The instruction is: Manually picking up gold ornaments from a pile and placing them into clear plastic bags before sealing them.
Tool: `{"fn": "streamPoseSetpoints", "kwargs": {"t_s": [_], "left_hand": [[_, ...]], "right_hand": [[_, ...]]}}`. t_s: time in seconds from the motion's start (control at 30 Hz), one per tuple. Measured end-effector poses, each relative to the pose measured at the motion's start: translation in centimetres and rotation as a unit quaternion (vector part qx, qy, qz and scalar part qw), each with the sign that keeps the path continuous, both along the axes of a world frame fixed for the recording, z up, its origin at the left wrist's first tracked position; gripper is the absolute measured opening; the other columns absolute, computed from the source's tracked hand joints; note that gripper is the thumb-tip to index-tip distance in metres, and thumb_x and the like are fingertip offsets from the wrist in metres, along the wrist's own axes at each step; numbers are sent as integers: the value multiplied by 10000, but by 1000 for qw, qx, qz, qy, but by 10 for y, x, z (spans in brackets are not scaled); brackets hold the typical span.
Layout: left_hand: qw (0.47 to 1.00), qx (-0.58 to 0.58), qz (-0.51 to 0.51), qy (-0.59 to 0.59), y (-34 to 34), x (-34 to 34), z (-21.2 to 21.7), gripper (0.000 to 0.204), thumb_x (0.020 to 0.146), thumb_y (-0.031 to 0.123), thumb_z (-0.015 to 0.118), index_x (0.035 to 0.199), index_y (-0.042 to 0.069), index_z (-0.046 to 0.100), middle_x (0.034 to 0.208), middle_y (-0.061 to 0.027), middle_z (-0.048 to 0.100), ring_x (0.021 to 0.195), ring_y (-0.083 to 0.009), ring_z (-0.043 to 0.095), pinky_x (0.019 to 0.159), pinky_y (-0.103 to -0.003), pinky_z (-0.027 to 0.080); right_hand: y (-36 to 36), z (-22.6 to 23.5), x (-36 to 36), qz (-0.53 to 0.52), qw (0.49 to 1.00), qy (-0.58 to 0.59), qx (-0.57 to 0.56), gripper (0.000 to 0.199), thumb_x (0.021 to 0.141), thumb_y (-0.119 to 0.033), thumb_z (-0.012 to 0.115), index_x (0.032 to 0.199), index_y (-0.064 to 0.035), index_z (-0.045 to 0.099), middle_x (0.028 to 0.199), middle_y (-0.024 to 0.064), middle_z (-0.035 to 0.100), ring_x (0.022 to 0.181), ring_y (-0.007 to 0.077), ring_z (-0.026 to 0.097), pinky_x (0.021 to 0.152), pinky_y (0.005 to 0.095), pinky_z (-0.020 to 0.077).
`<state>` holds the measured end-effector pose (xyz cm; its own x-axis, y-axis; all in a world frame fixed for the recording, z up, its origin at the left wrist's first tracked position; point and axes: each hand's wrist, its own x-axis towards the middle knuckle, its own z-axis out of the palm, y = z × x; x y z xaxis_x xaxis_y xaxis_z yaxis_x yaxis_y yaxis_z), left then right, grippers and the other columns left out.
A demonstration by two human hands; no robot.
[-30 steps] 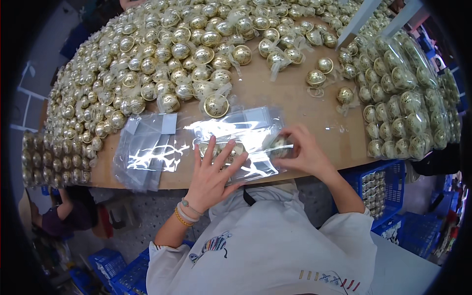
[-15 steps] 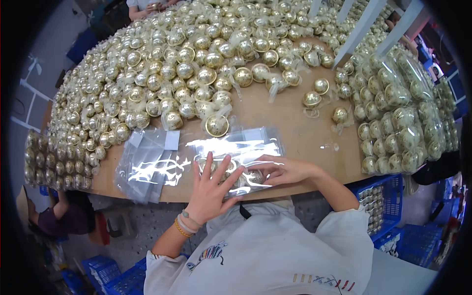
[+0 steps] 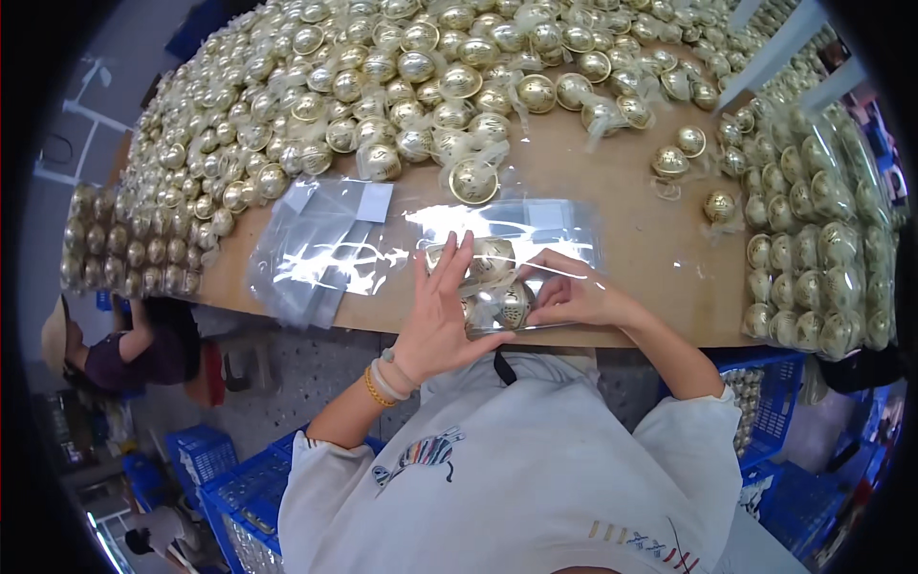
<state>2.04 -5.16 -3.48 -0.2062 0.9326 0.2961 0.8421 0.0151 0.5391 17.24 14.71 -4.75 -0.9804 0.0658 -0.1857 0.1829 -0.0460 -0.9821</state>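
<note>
Touching clear bag [image 3: 521, 228], left grip [image 3: 438, 314] unclenched, less splayed than before, right grip [image 3: 585, 297] unclear

The tabletop [image 3: 650, 277] is plain brown, and a couple of white posts [image 3: 771, 53] stick up at the far right. Off to the left there's a co-worker [image 3: 129, 362] in a dark purple top and pale hat [image 3: 56, 335], with something red [image 3: 211, 373] right behind, can't tell what. Another person [image 3: 168, 526] in a light top is way down lower left. Blue baskets [image 3: 779, 390] sit below on both sides, and the floor's [image 3: 295, 394] grey and speckled.
</note>
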Motion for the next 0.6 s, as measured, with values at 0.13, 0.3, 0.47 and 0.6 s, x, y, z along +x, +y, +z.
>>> {"fn": "streamPoseSetpoints", "kwargs": {"t_s": [0.13,0.3,0.47,0.6], "left_hand": [[1000,-3,-7,28,4,5,2,967,761,535,694,1457,52,227,1543,-212,199,1414,-453,169,1063,-695,99],[962,-177,-38,203,10,13,33,826,755,659,610,1401,175,435,1541,-161,244,1399,-506,132,1032,-719,128],[964,-174,-79,183,16,9,27,762,785,634,597,1369,158,483,1531,-169,261,1399,-496,140,1029,-722,122],[967,-141,-88,190,24,16,28,750,785,621,606,1362,158,487,1530,-172,264,1402,-484,154,1034,-717,118]], "right_hand": [[-6,2,0,-21,999,-27,-13,584,697,-26,827,1205,-42,541,1132,52,561,806,73,620,662,203,534],[-12,-24,-16,70,969,55,231,377,847,-205,724,1132,-3,582,963,35,635,888,115,576,753,299,492],[73,49,42,25,979,-27,202,339,861,-188,657,1142,0,634,1008,96,697,914,192,643,829,303,501],[211,-4,98,-471,436,-89,762,419,900,-365,589,1107,-3,639,1102,173,650,1010,296,621,869,383,475]]}}
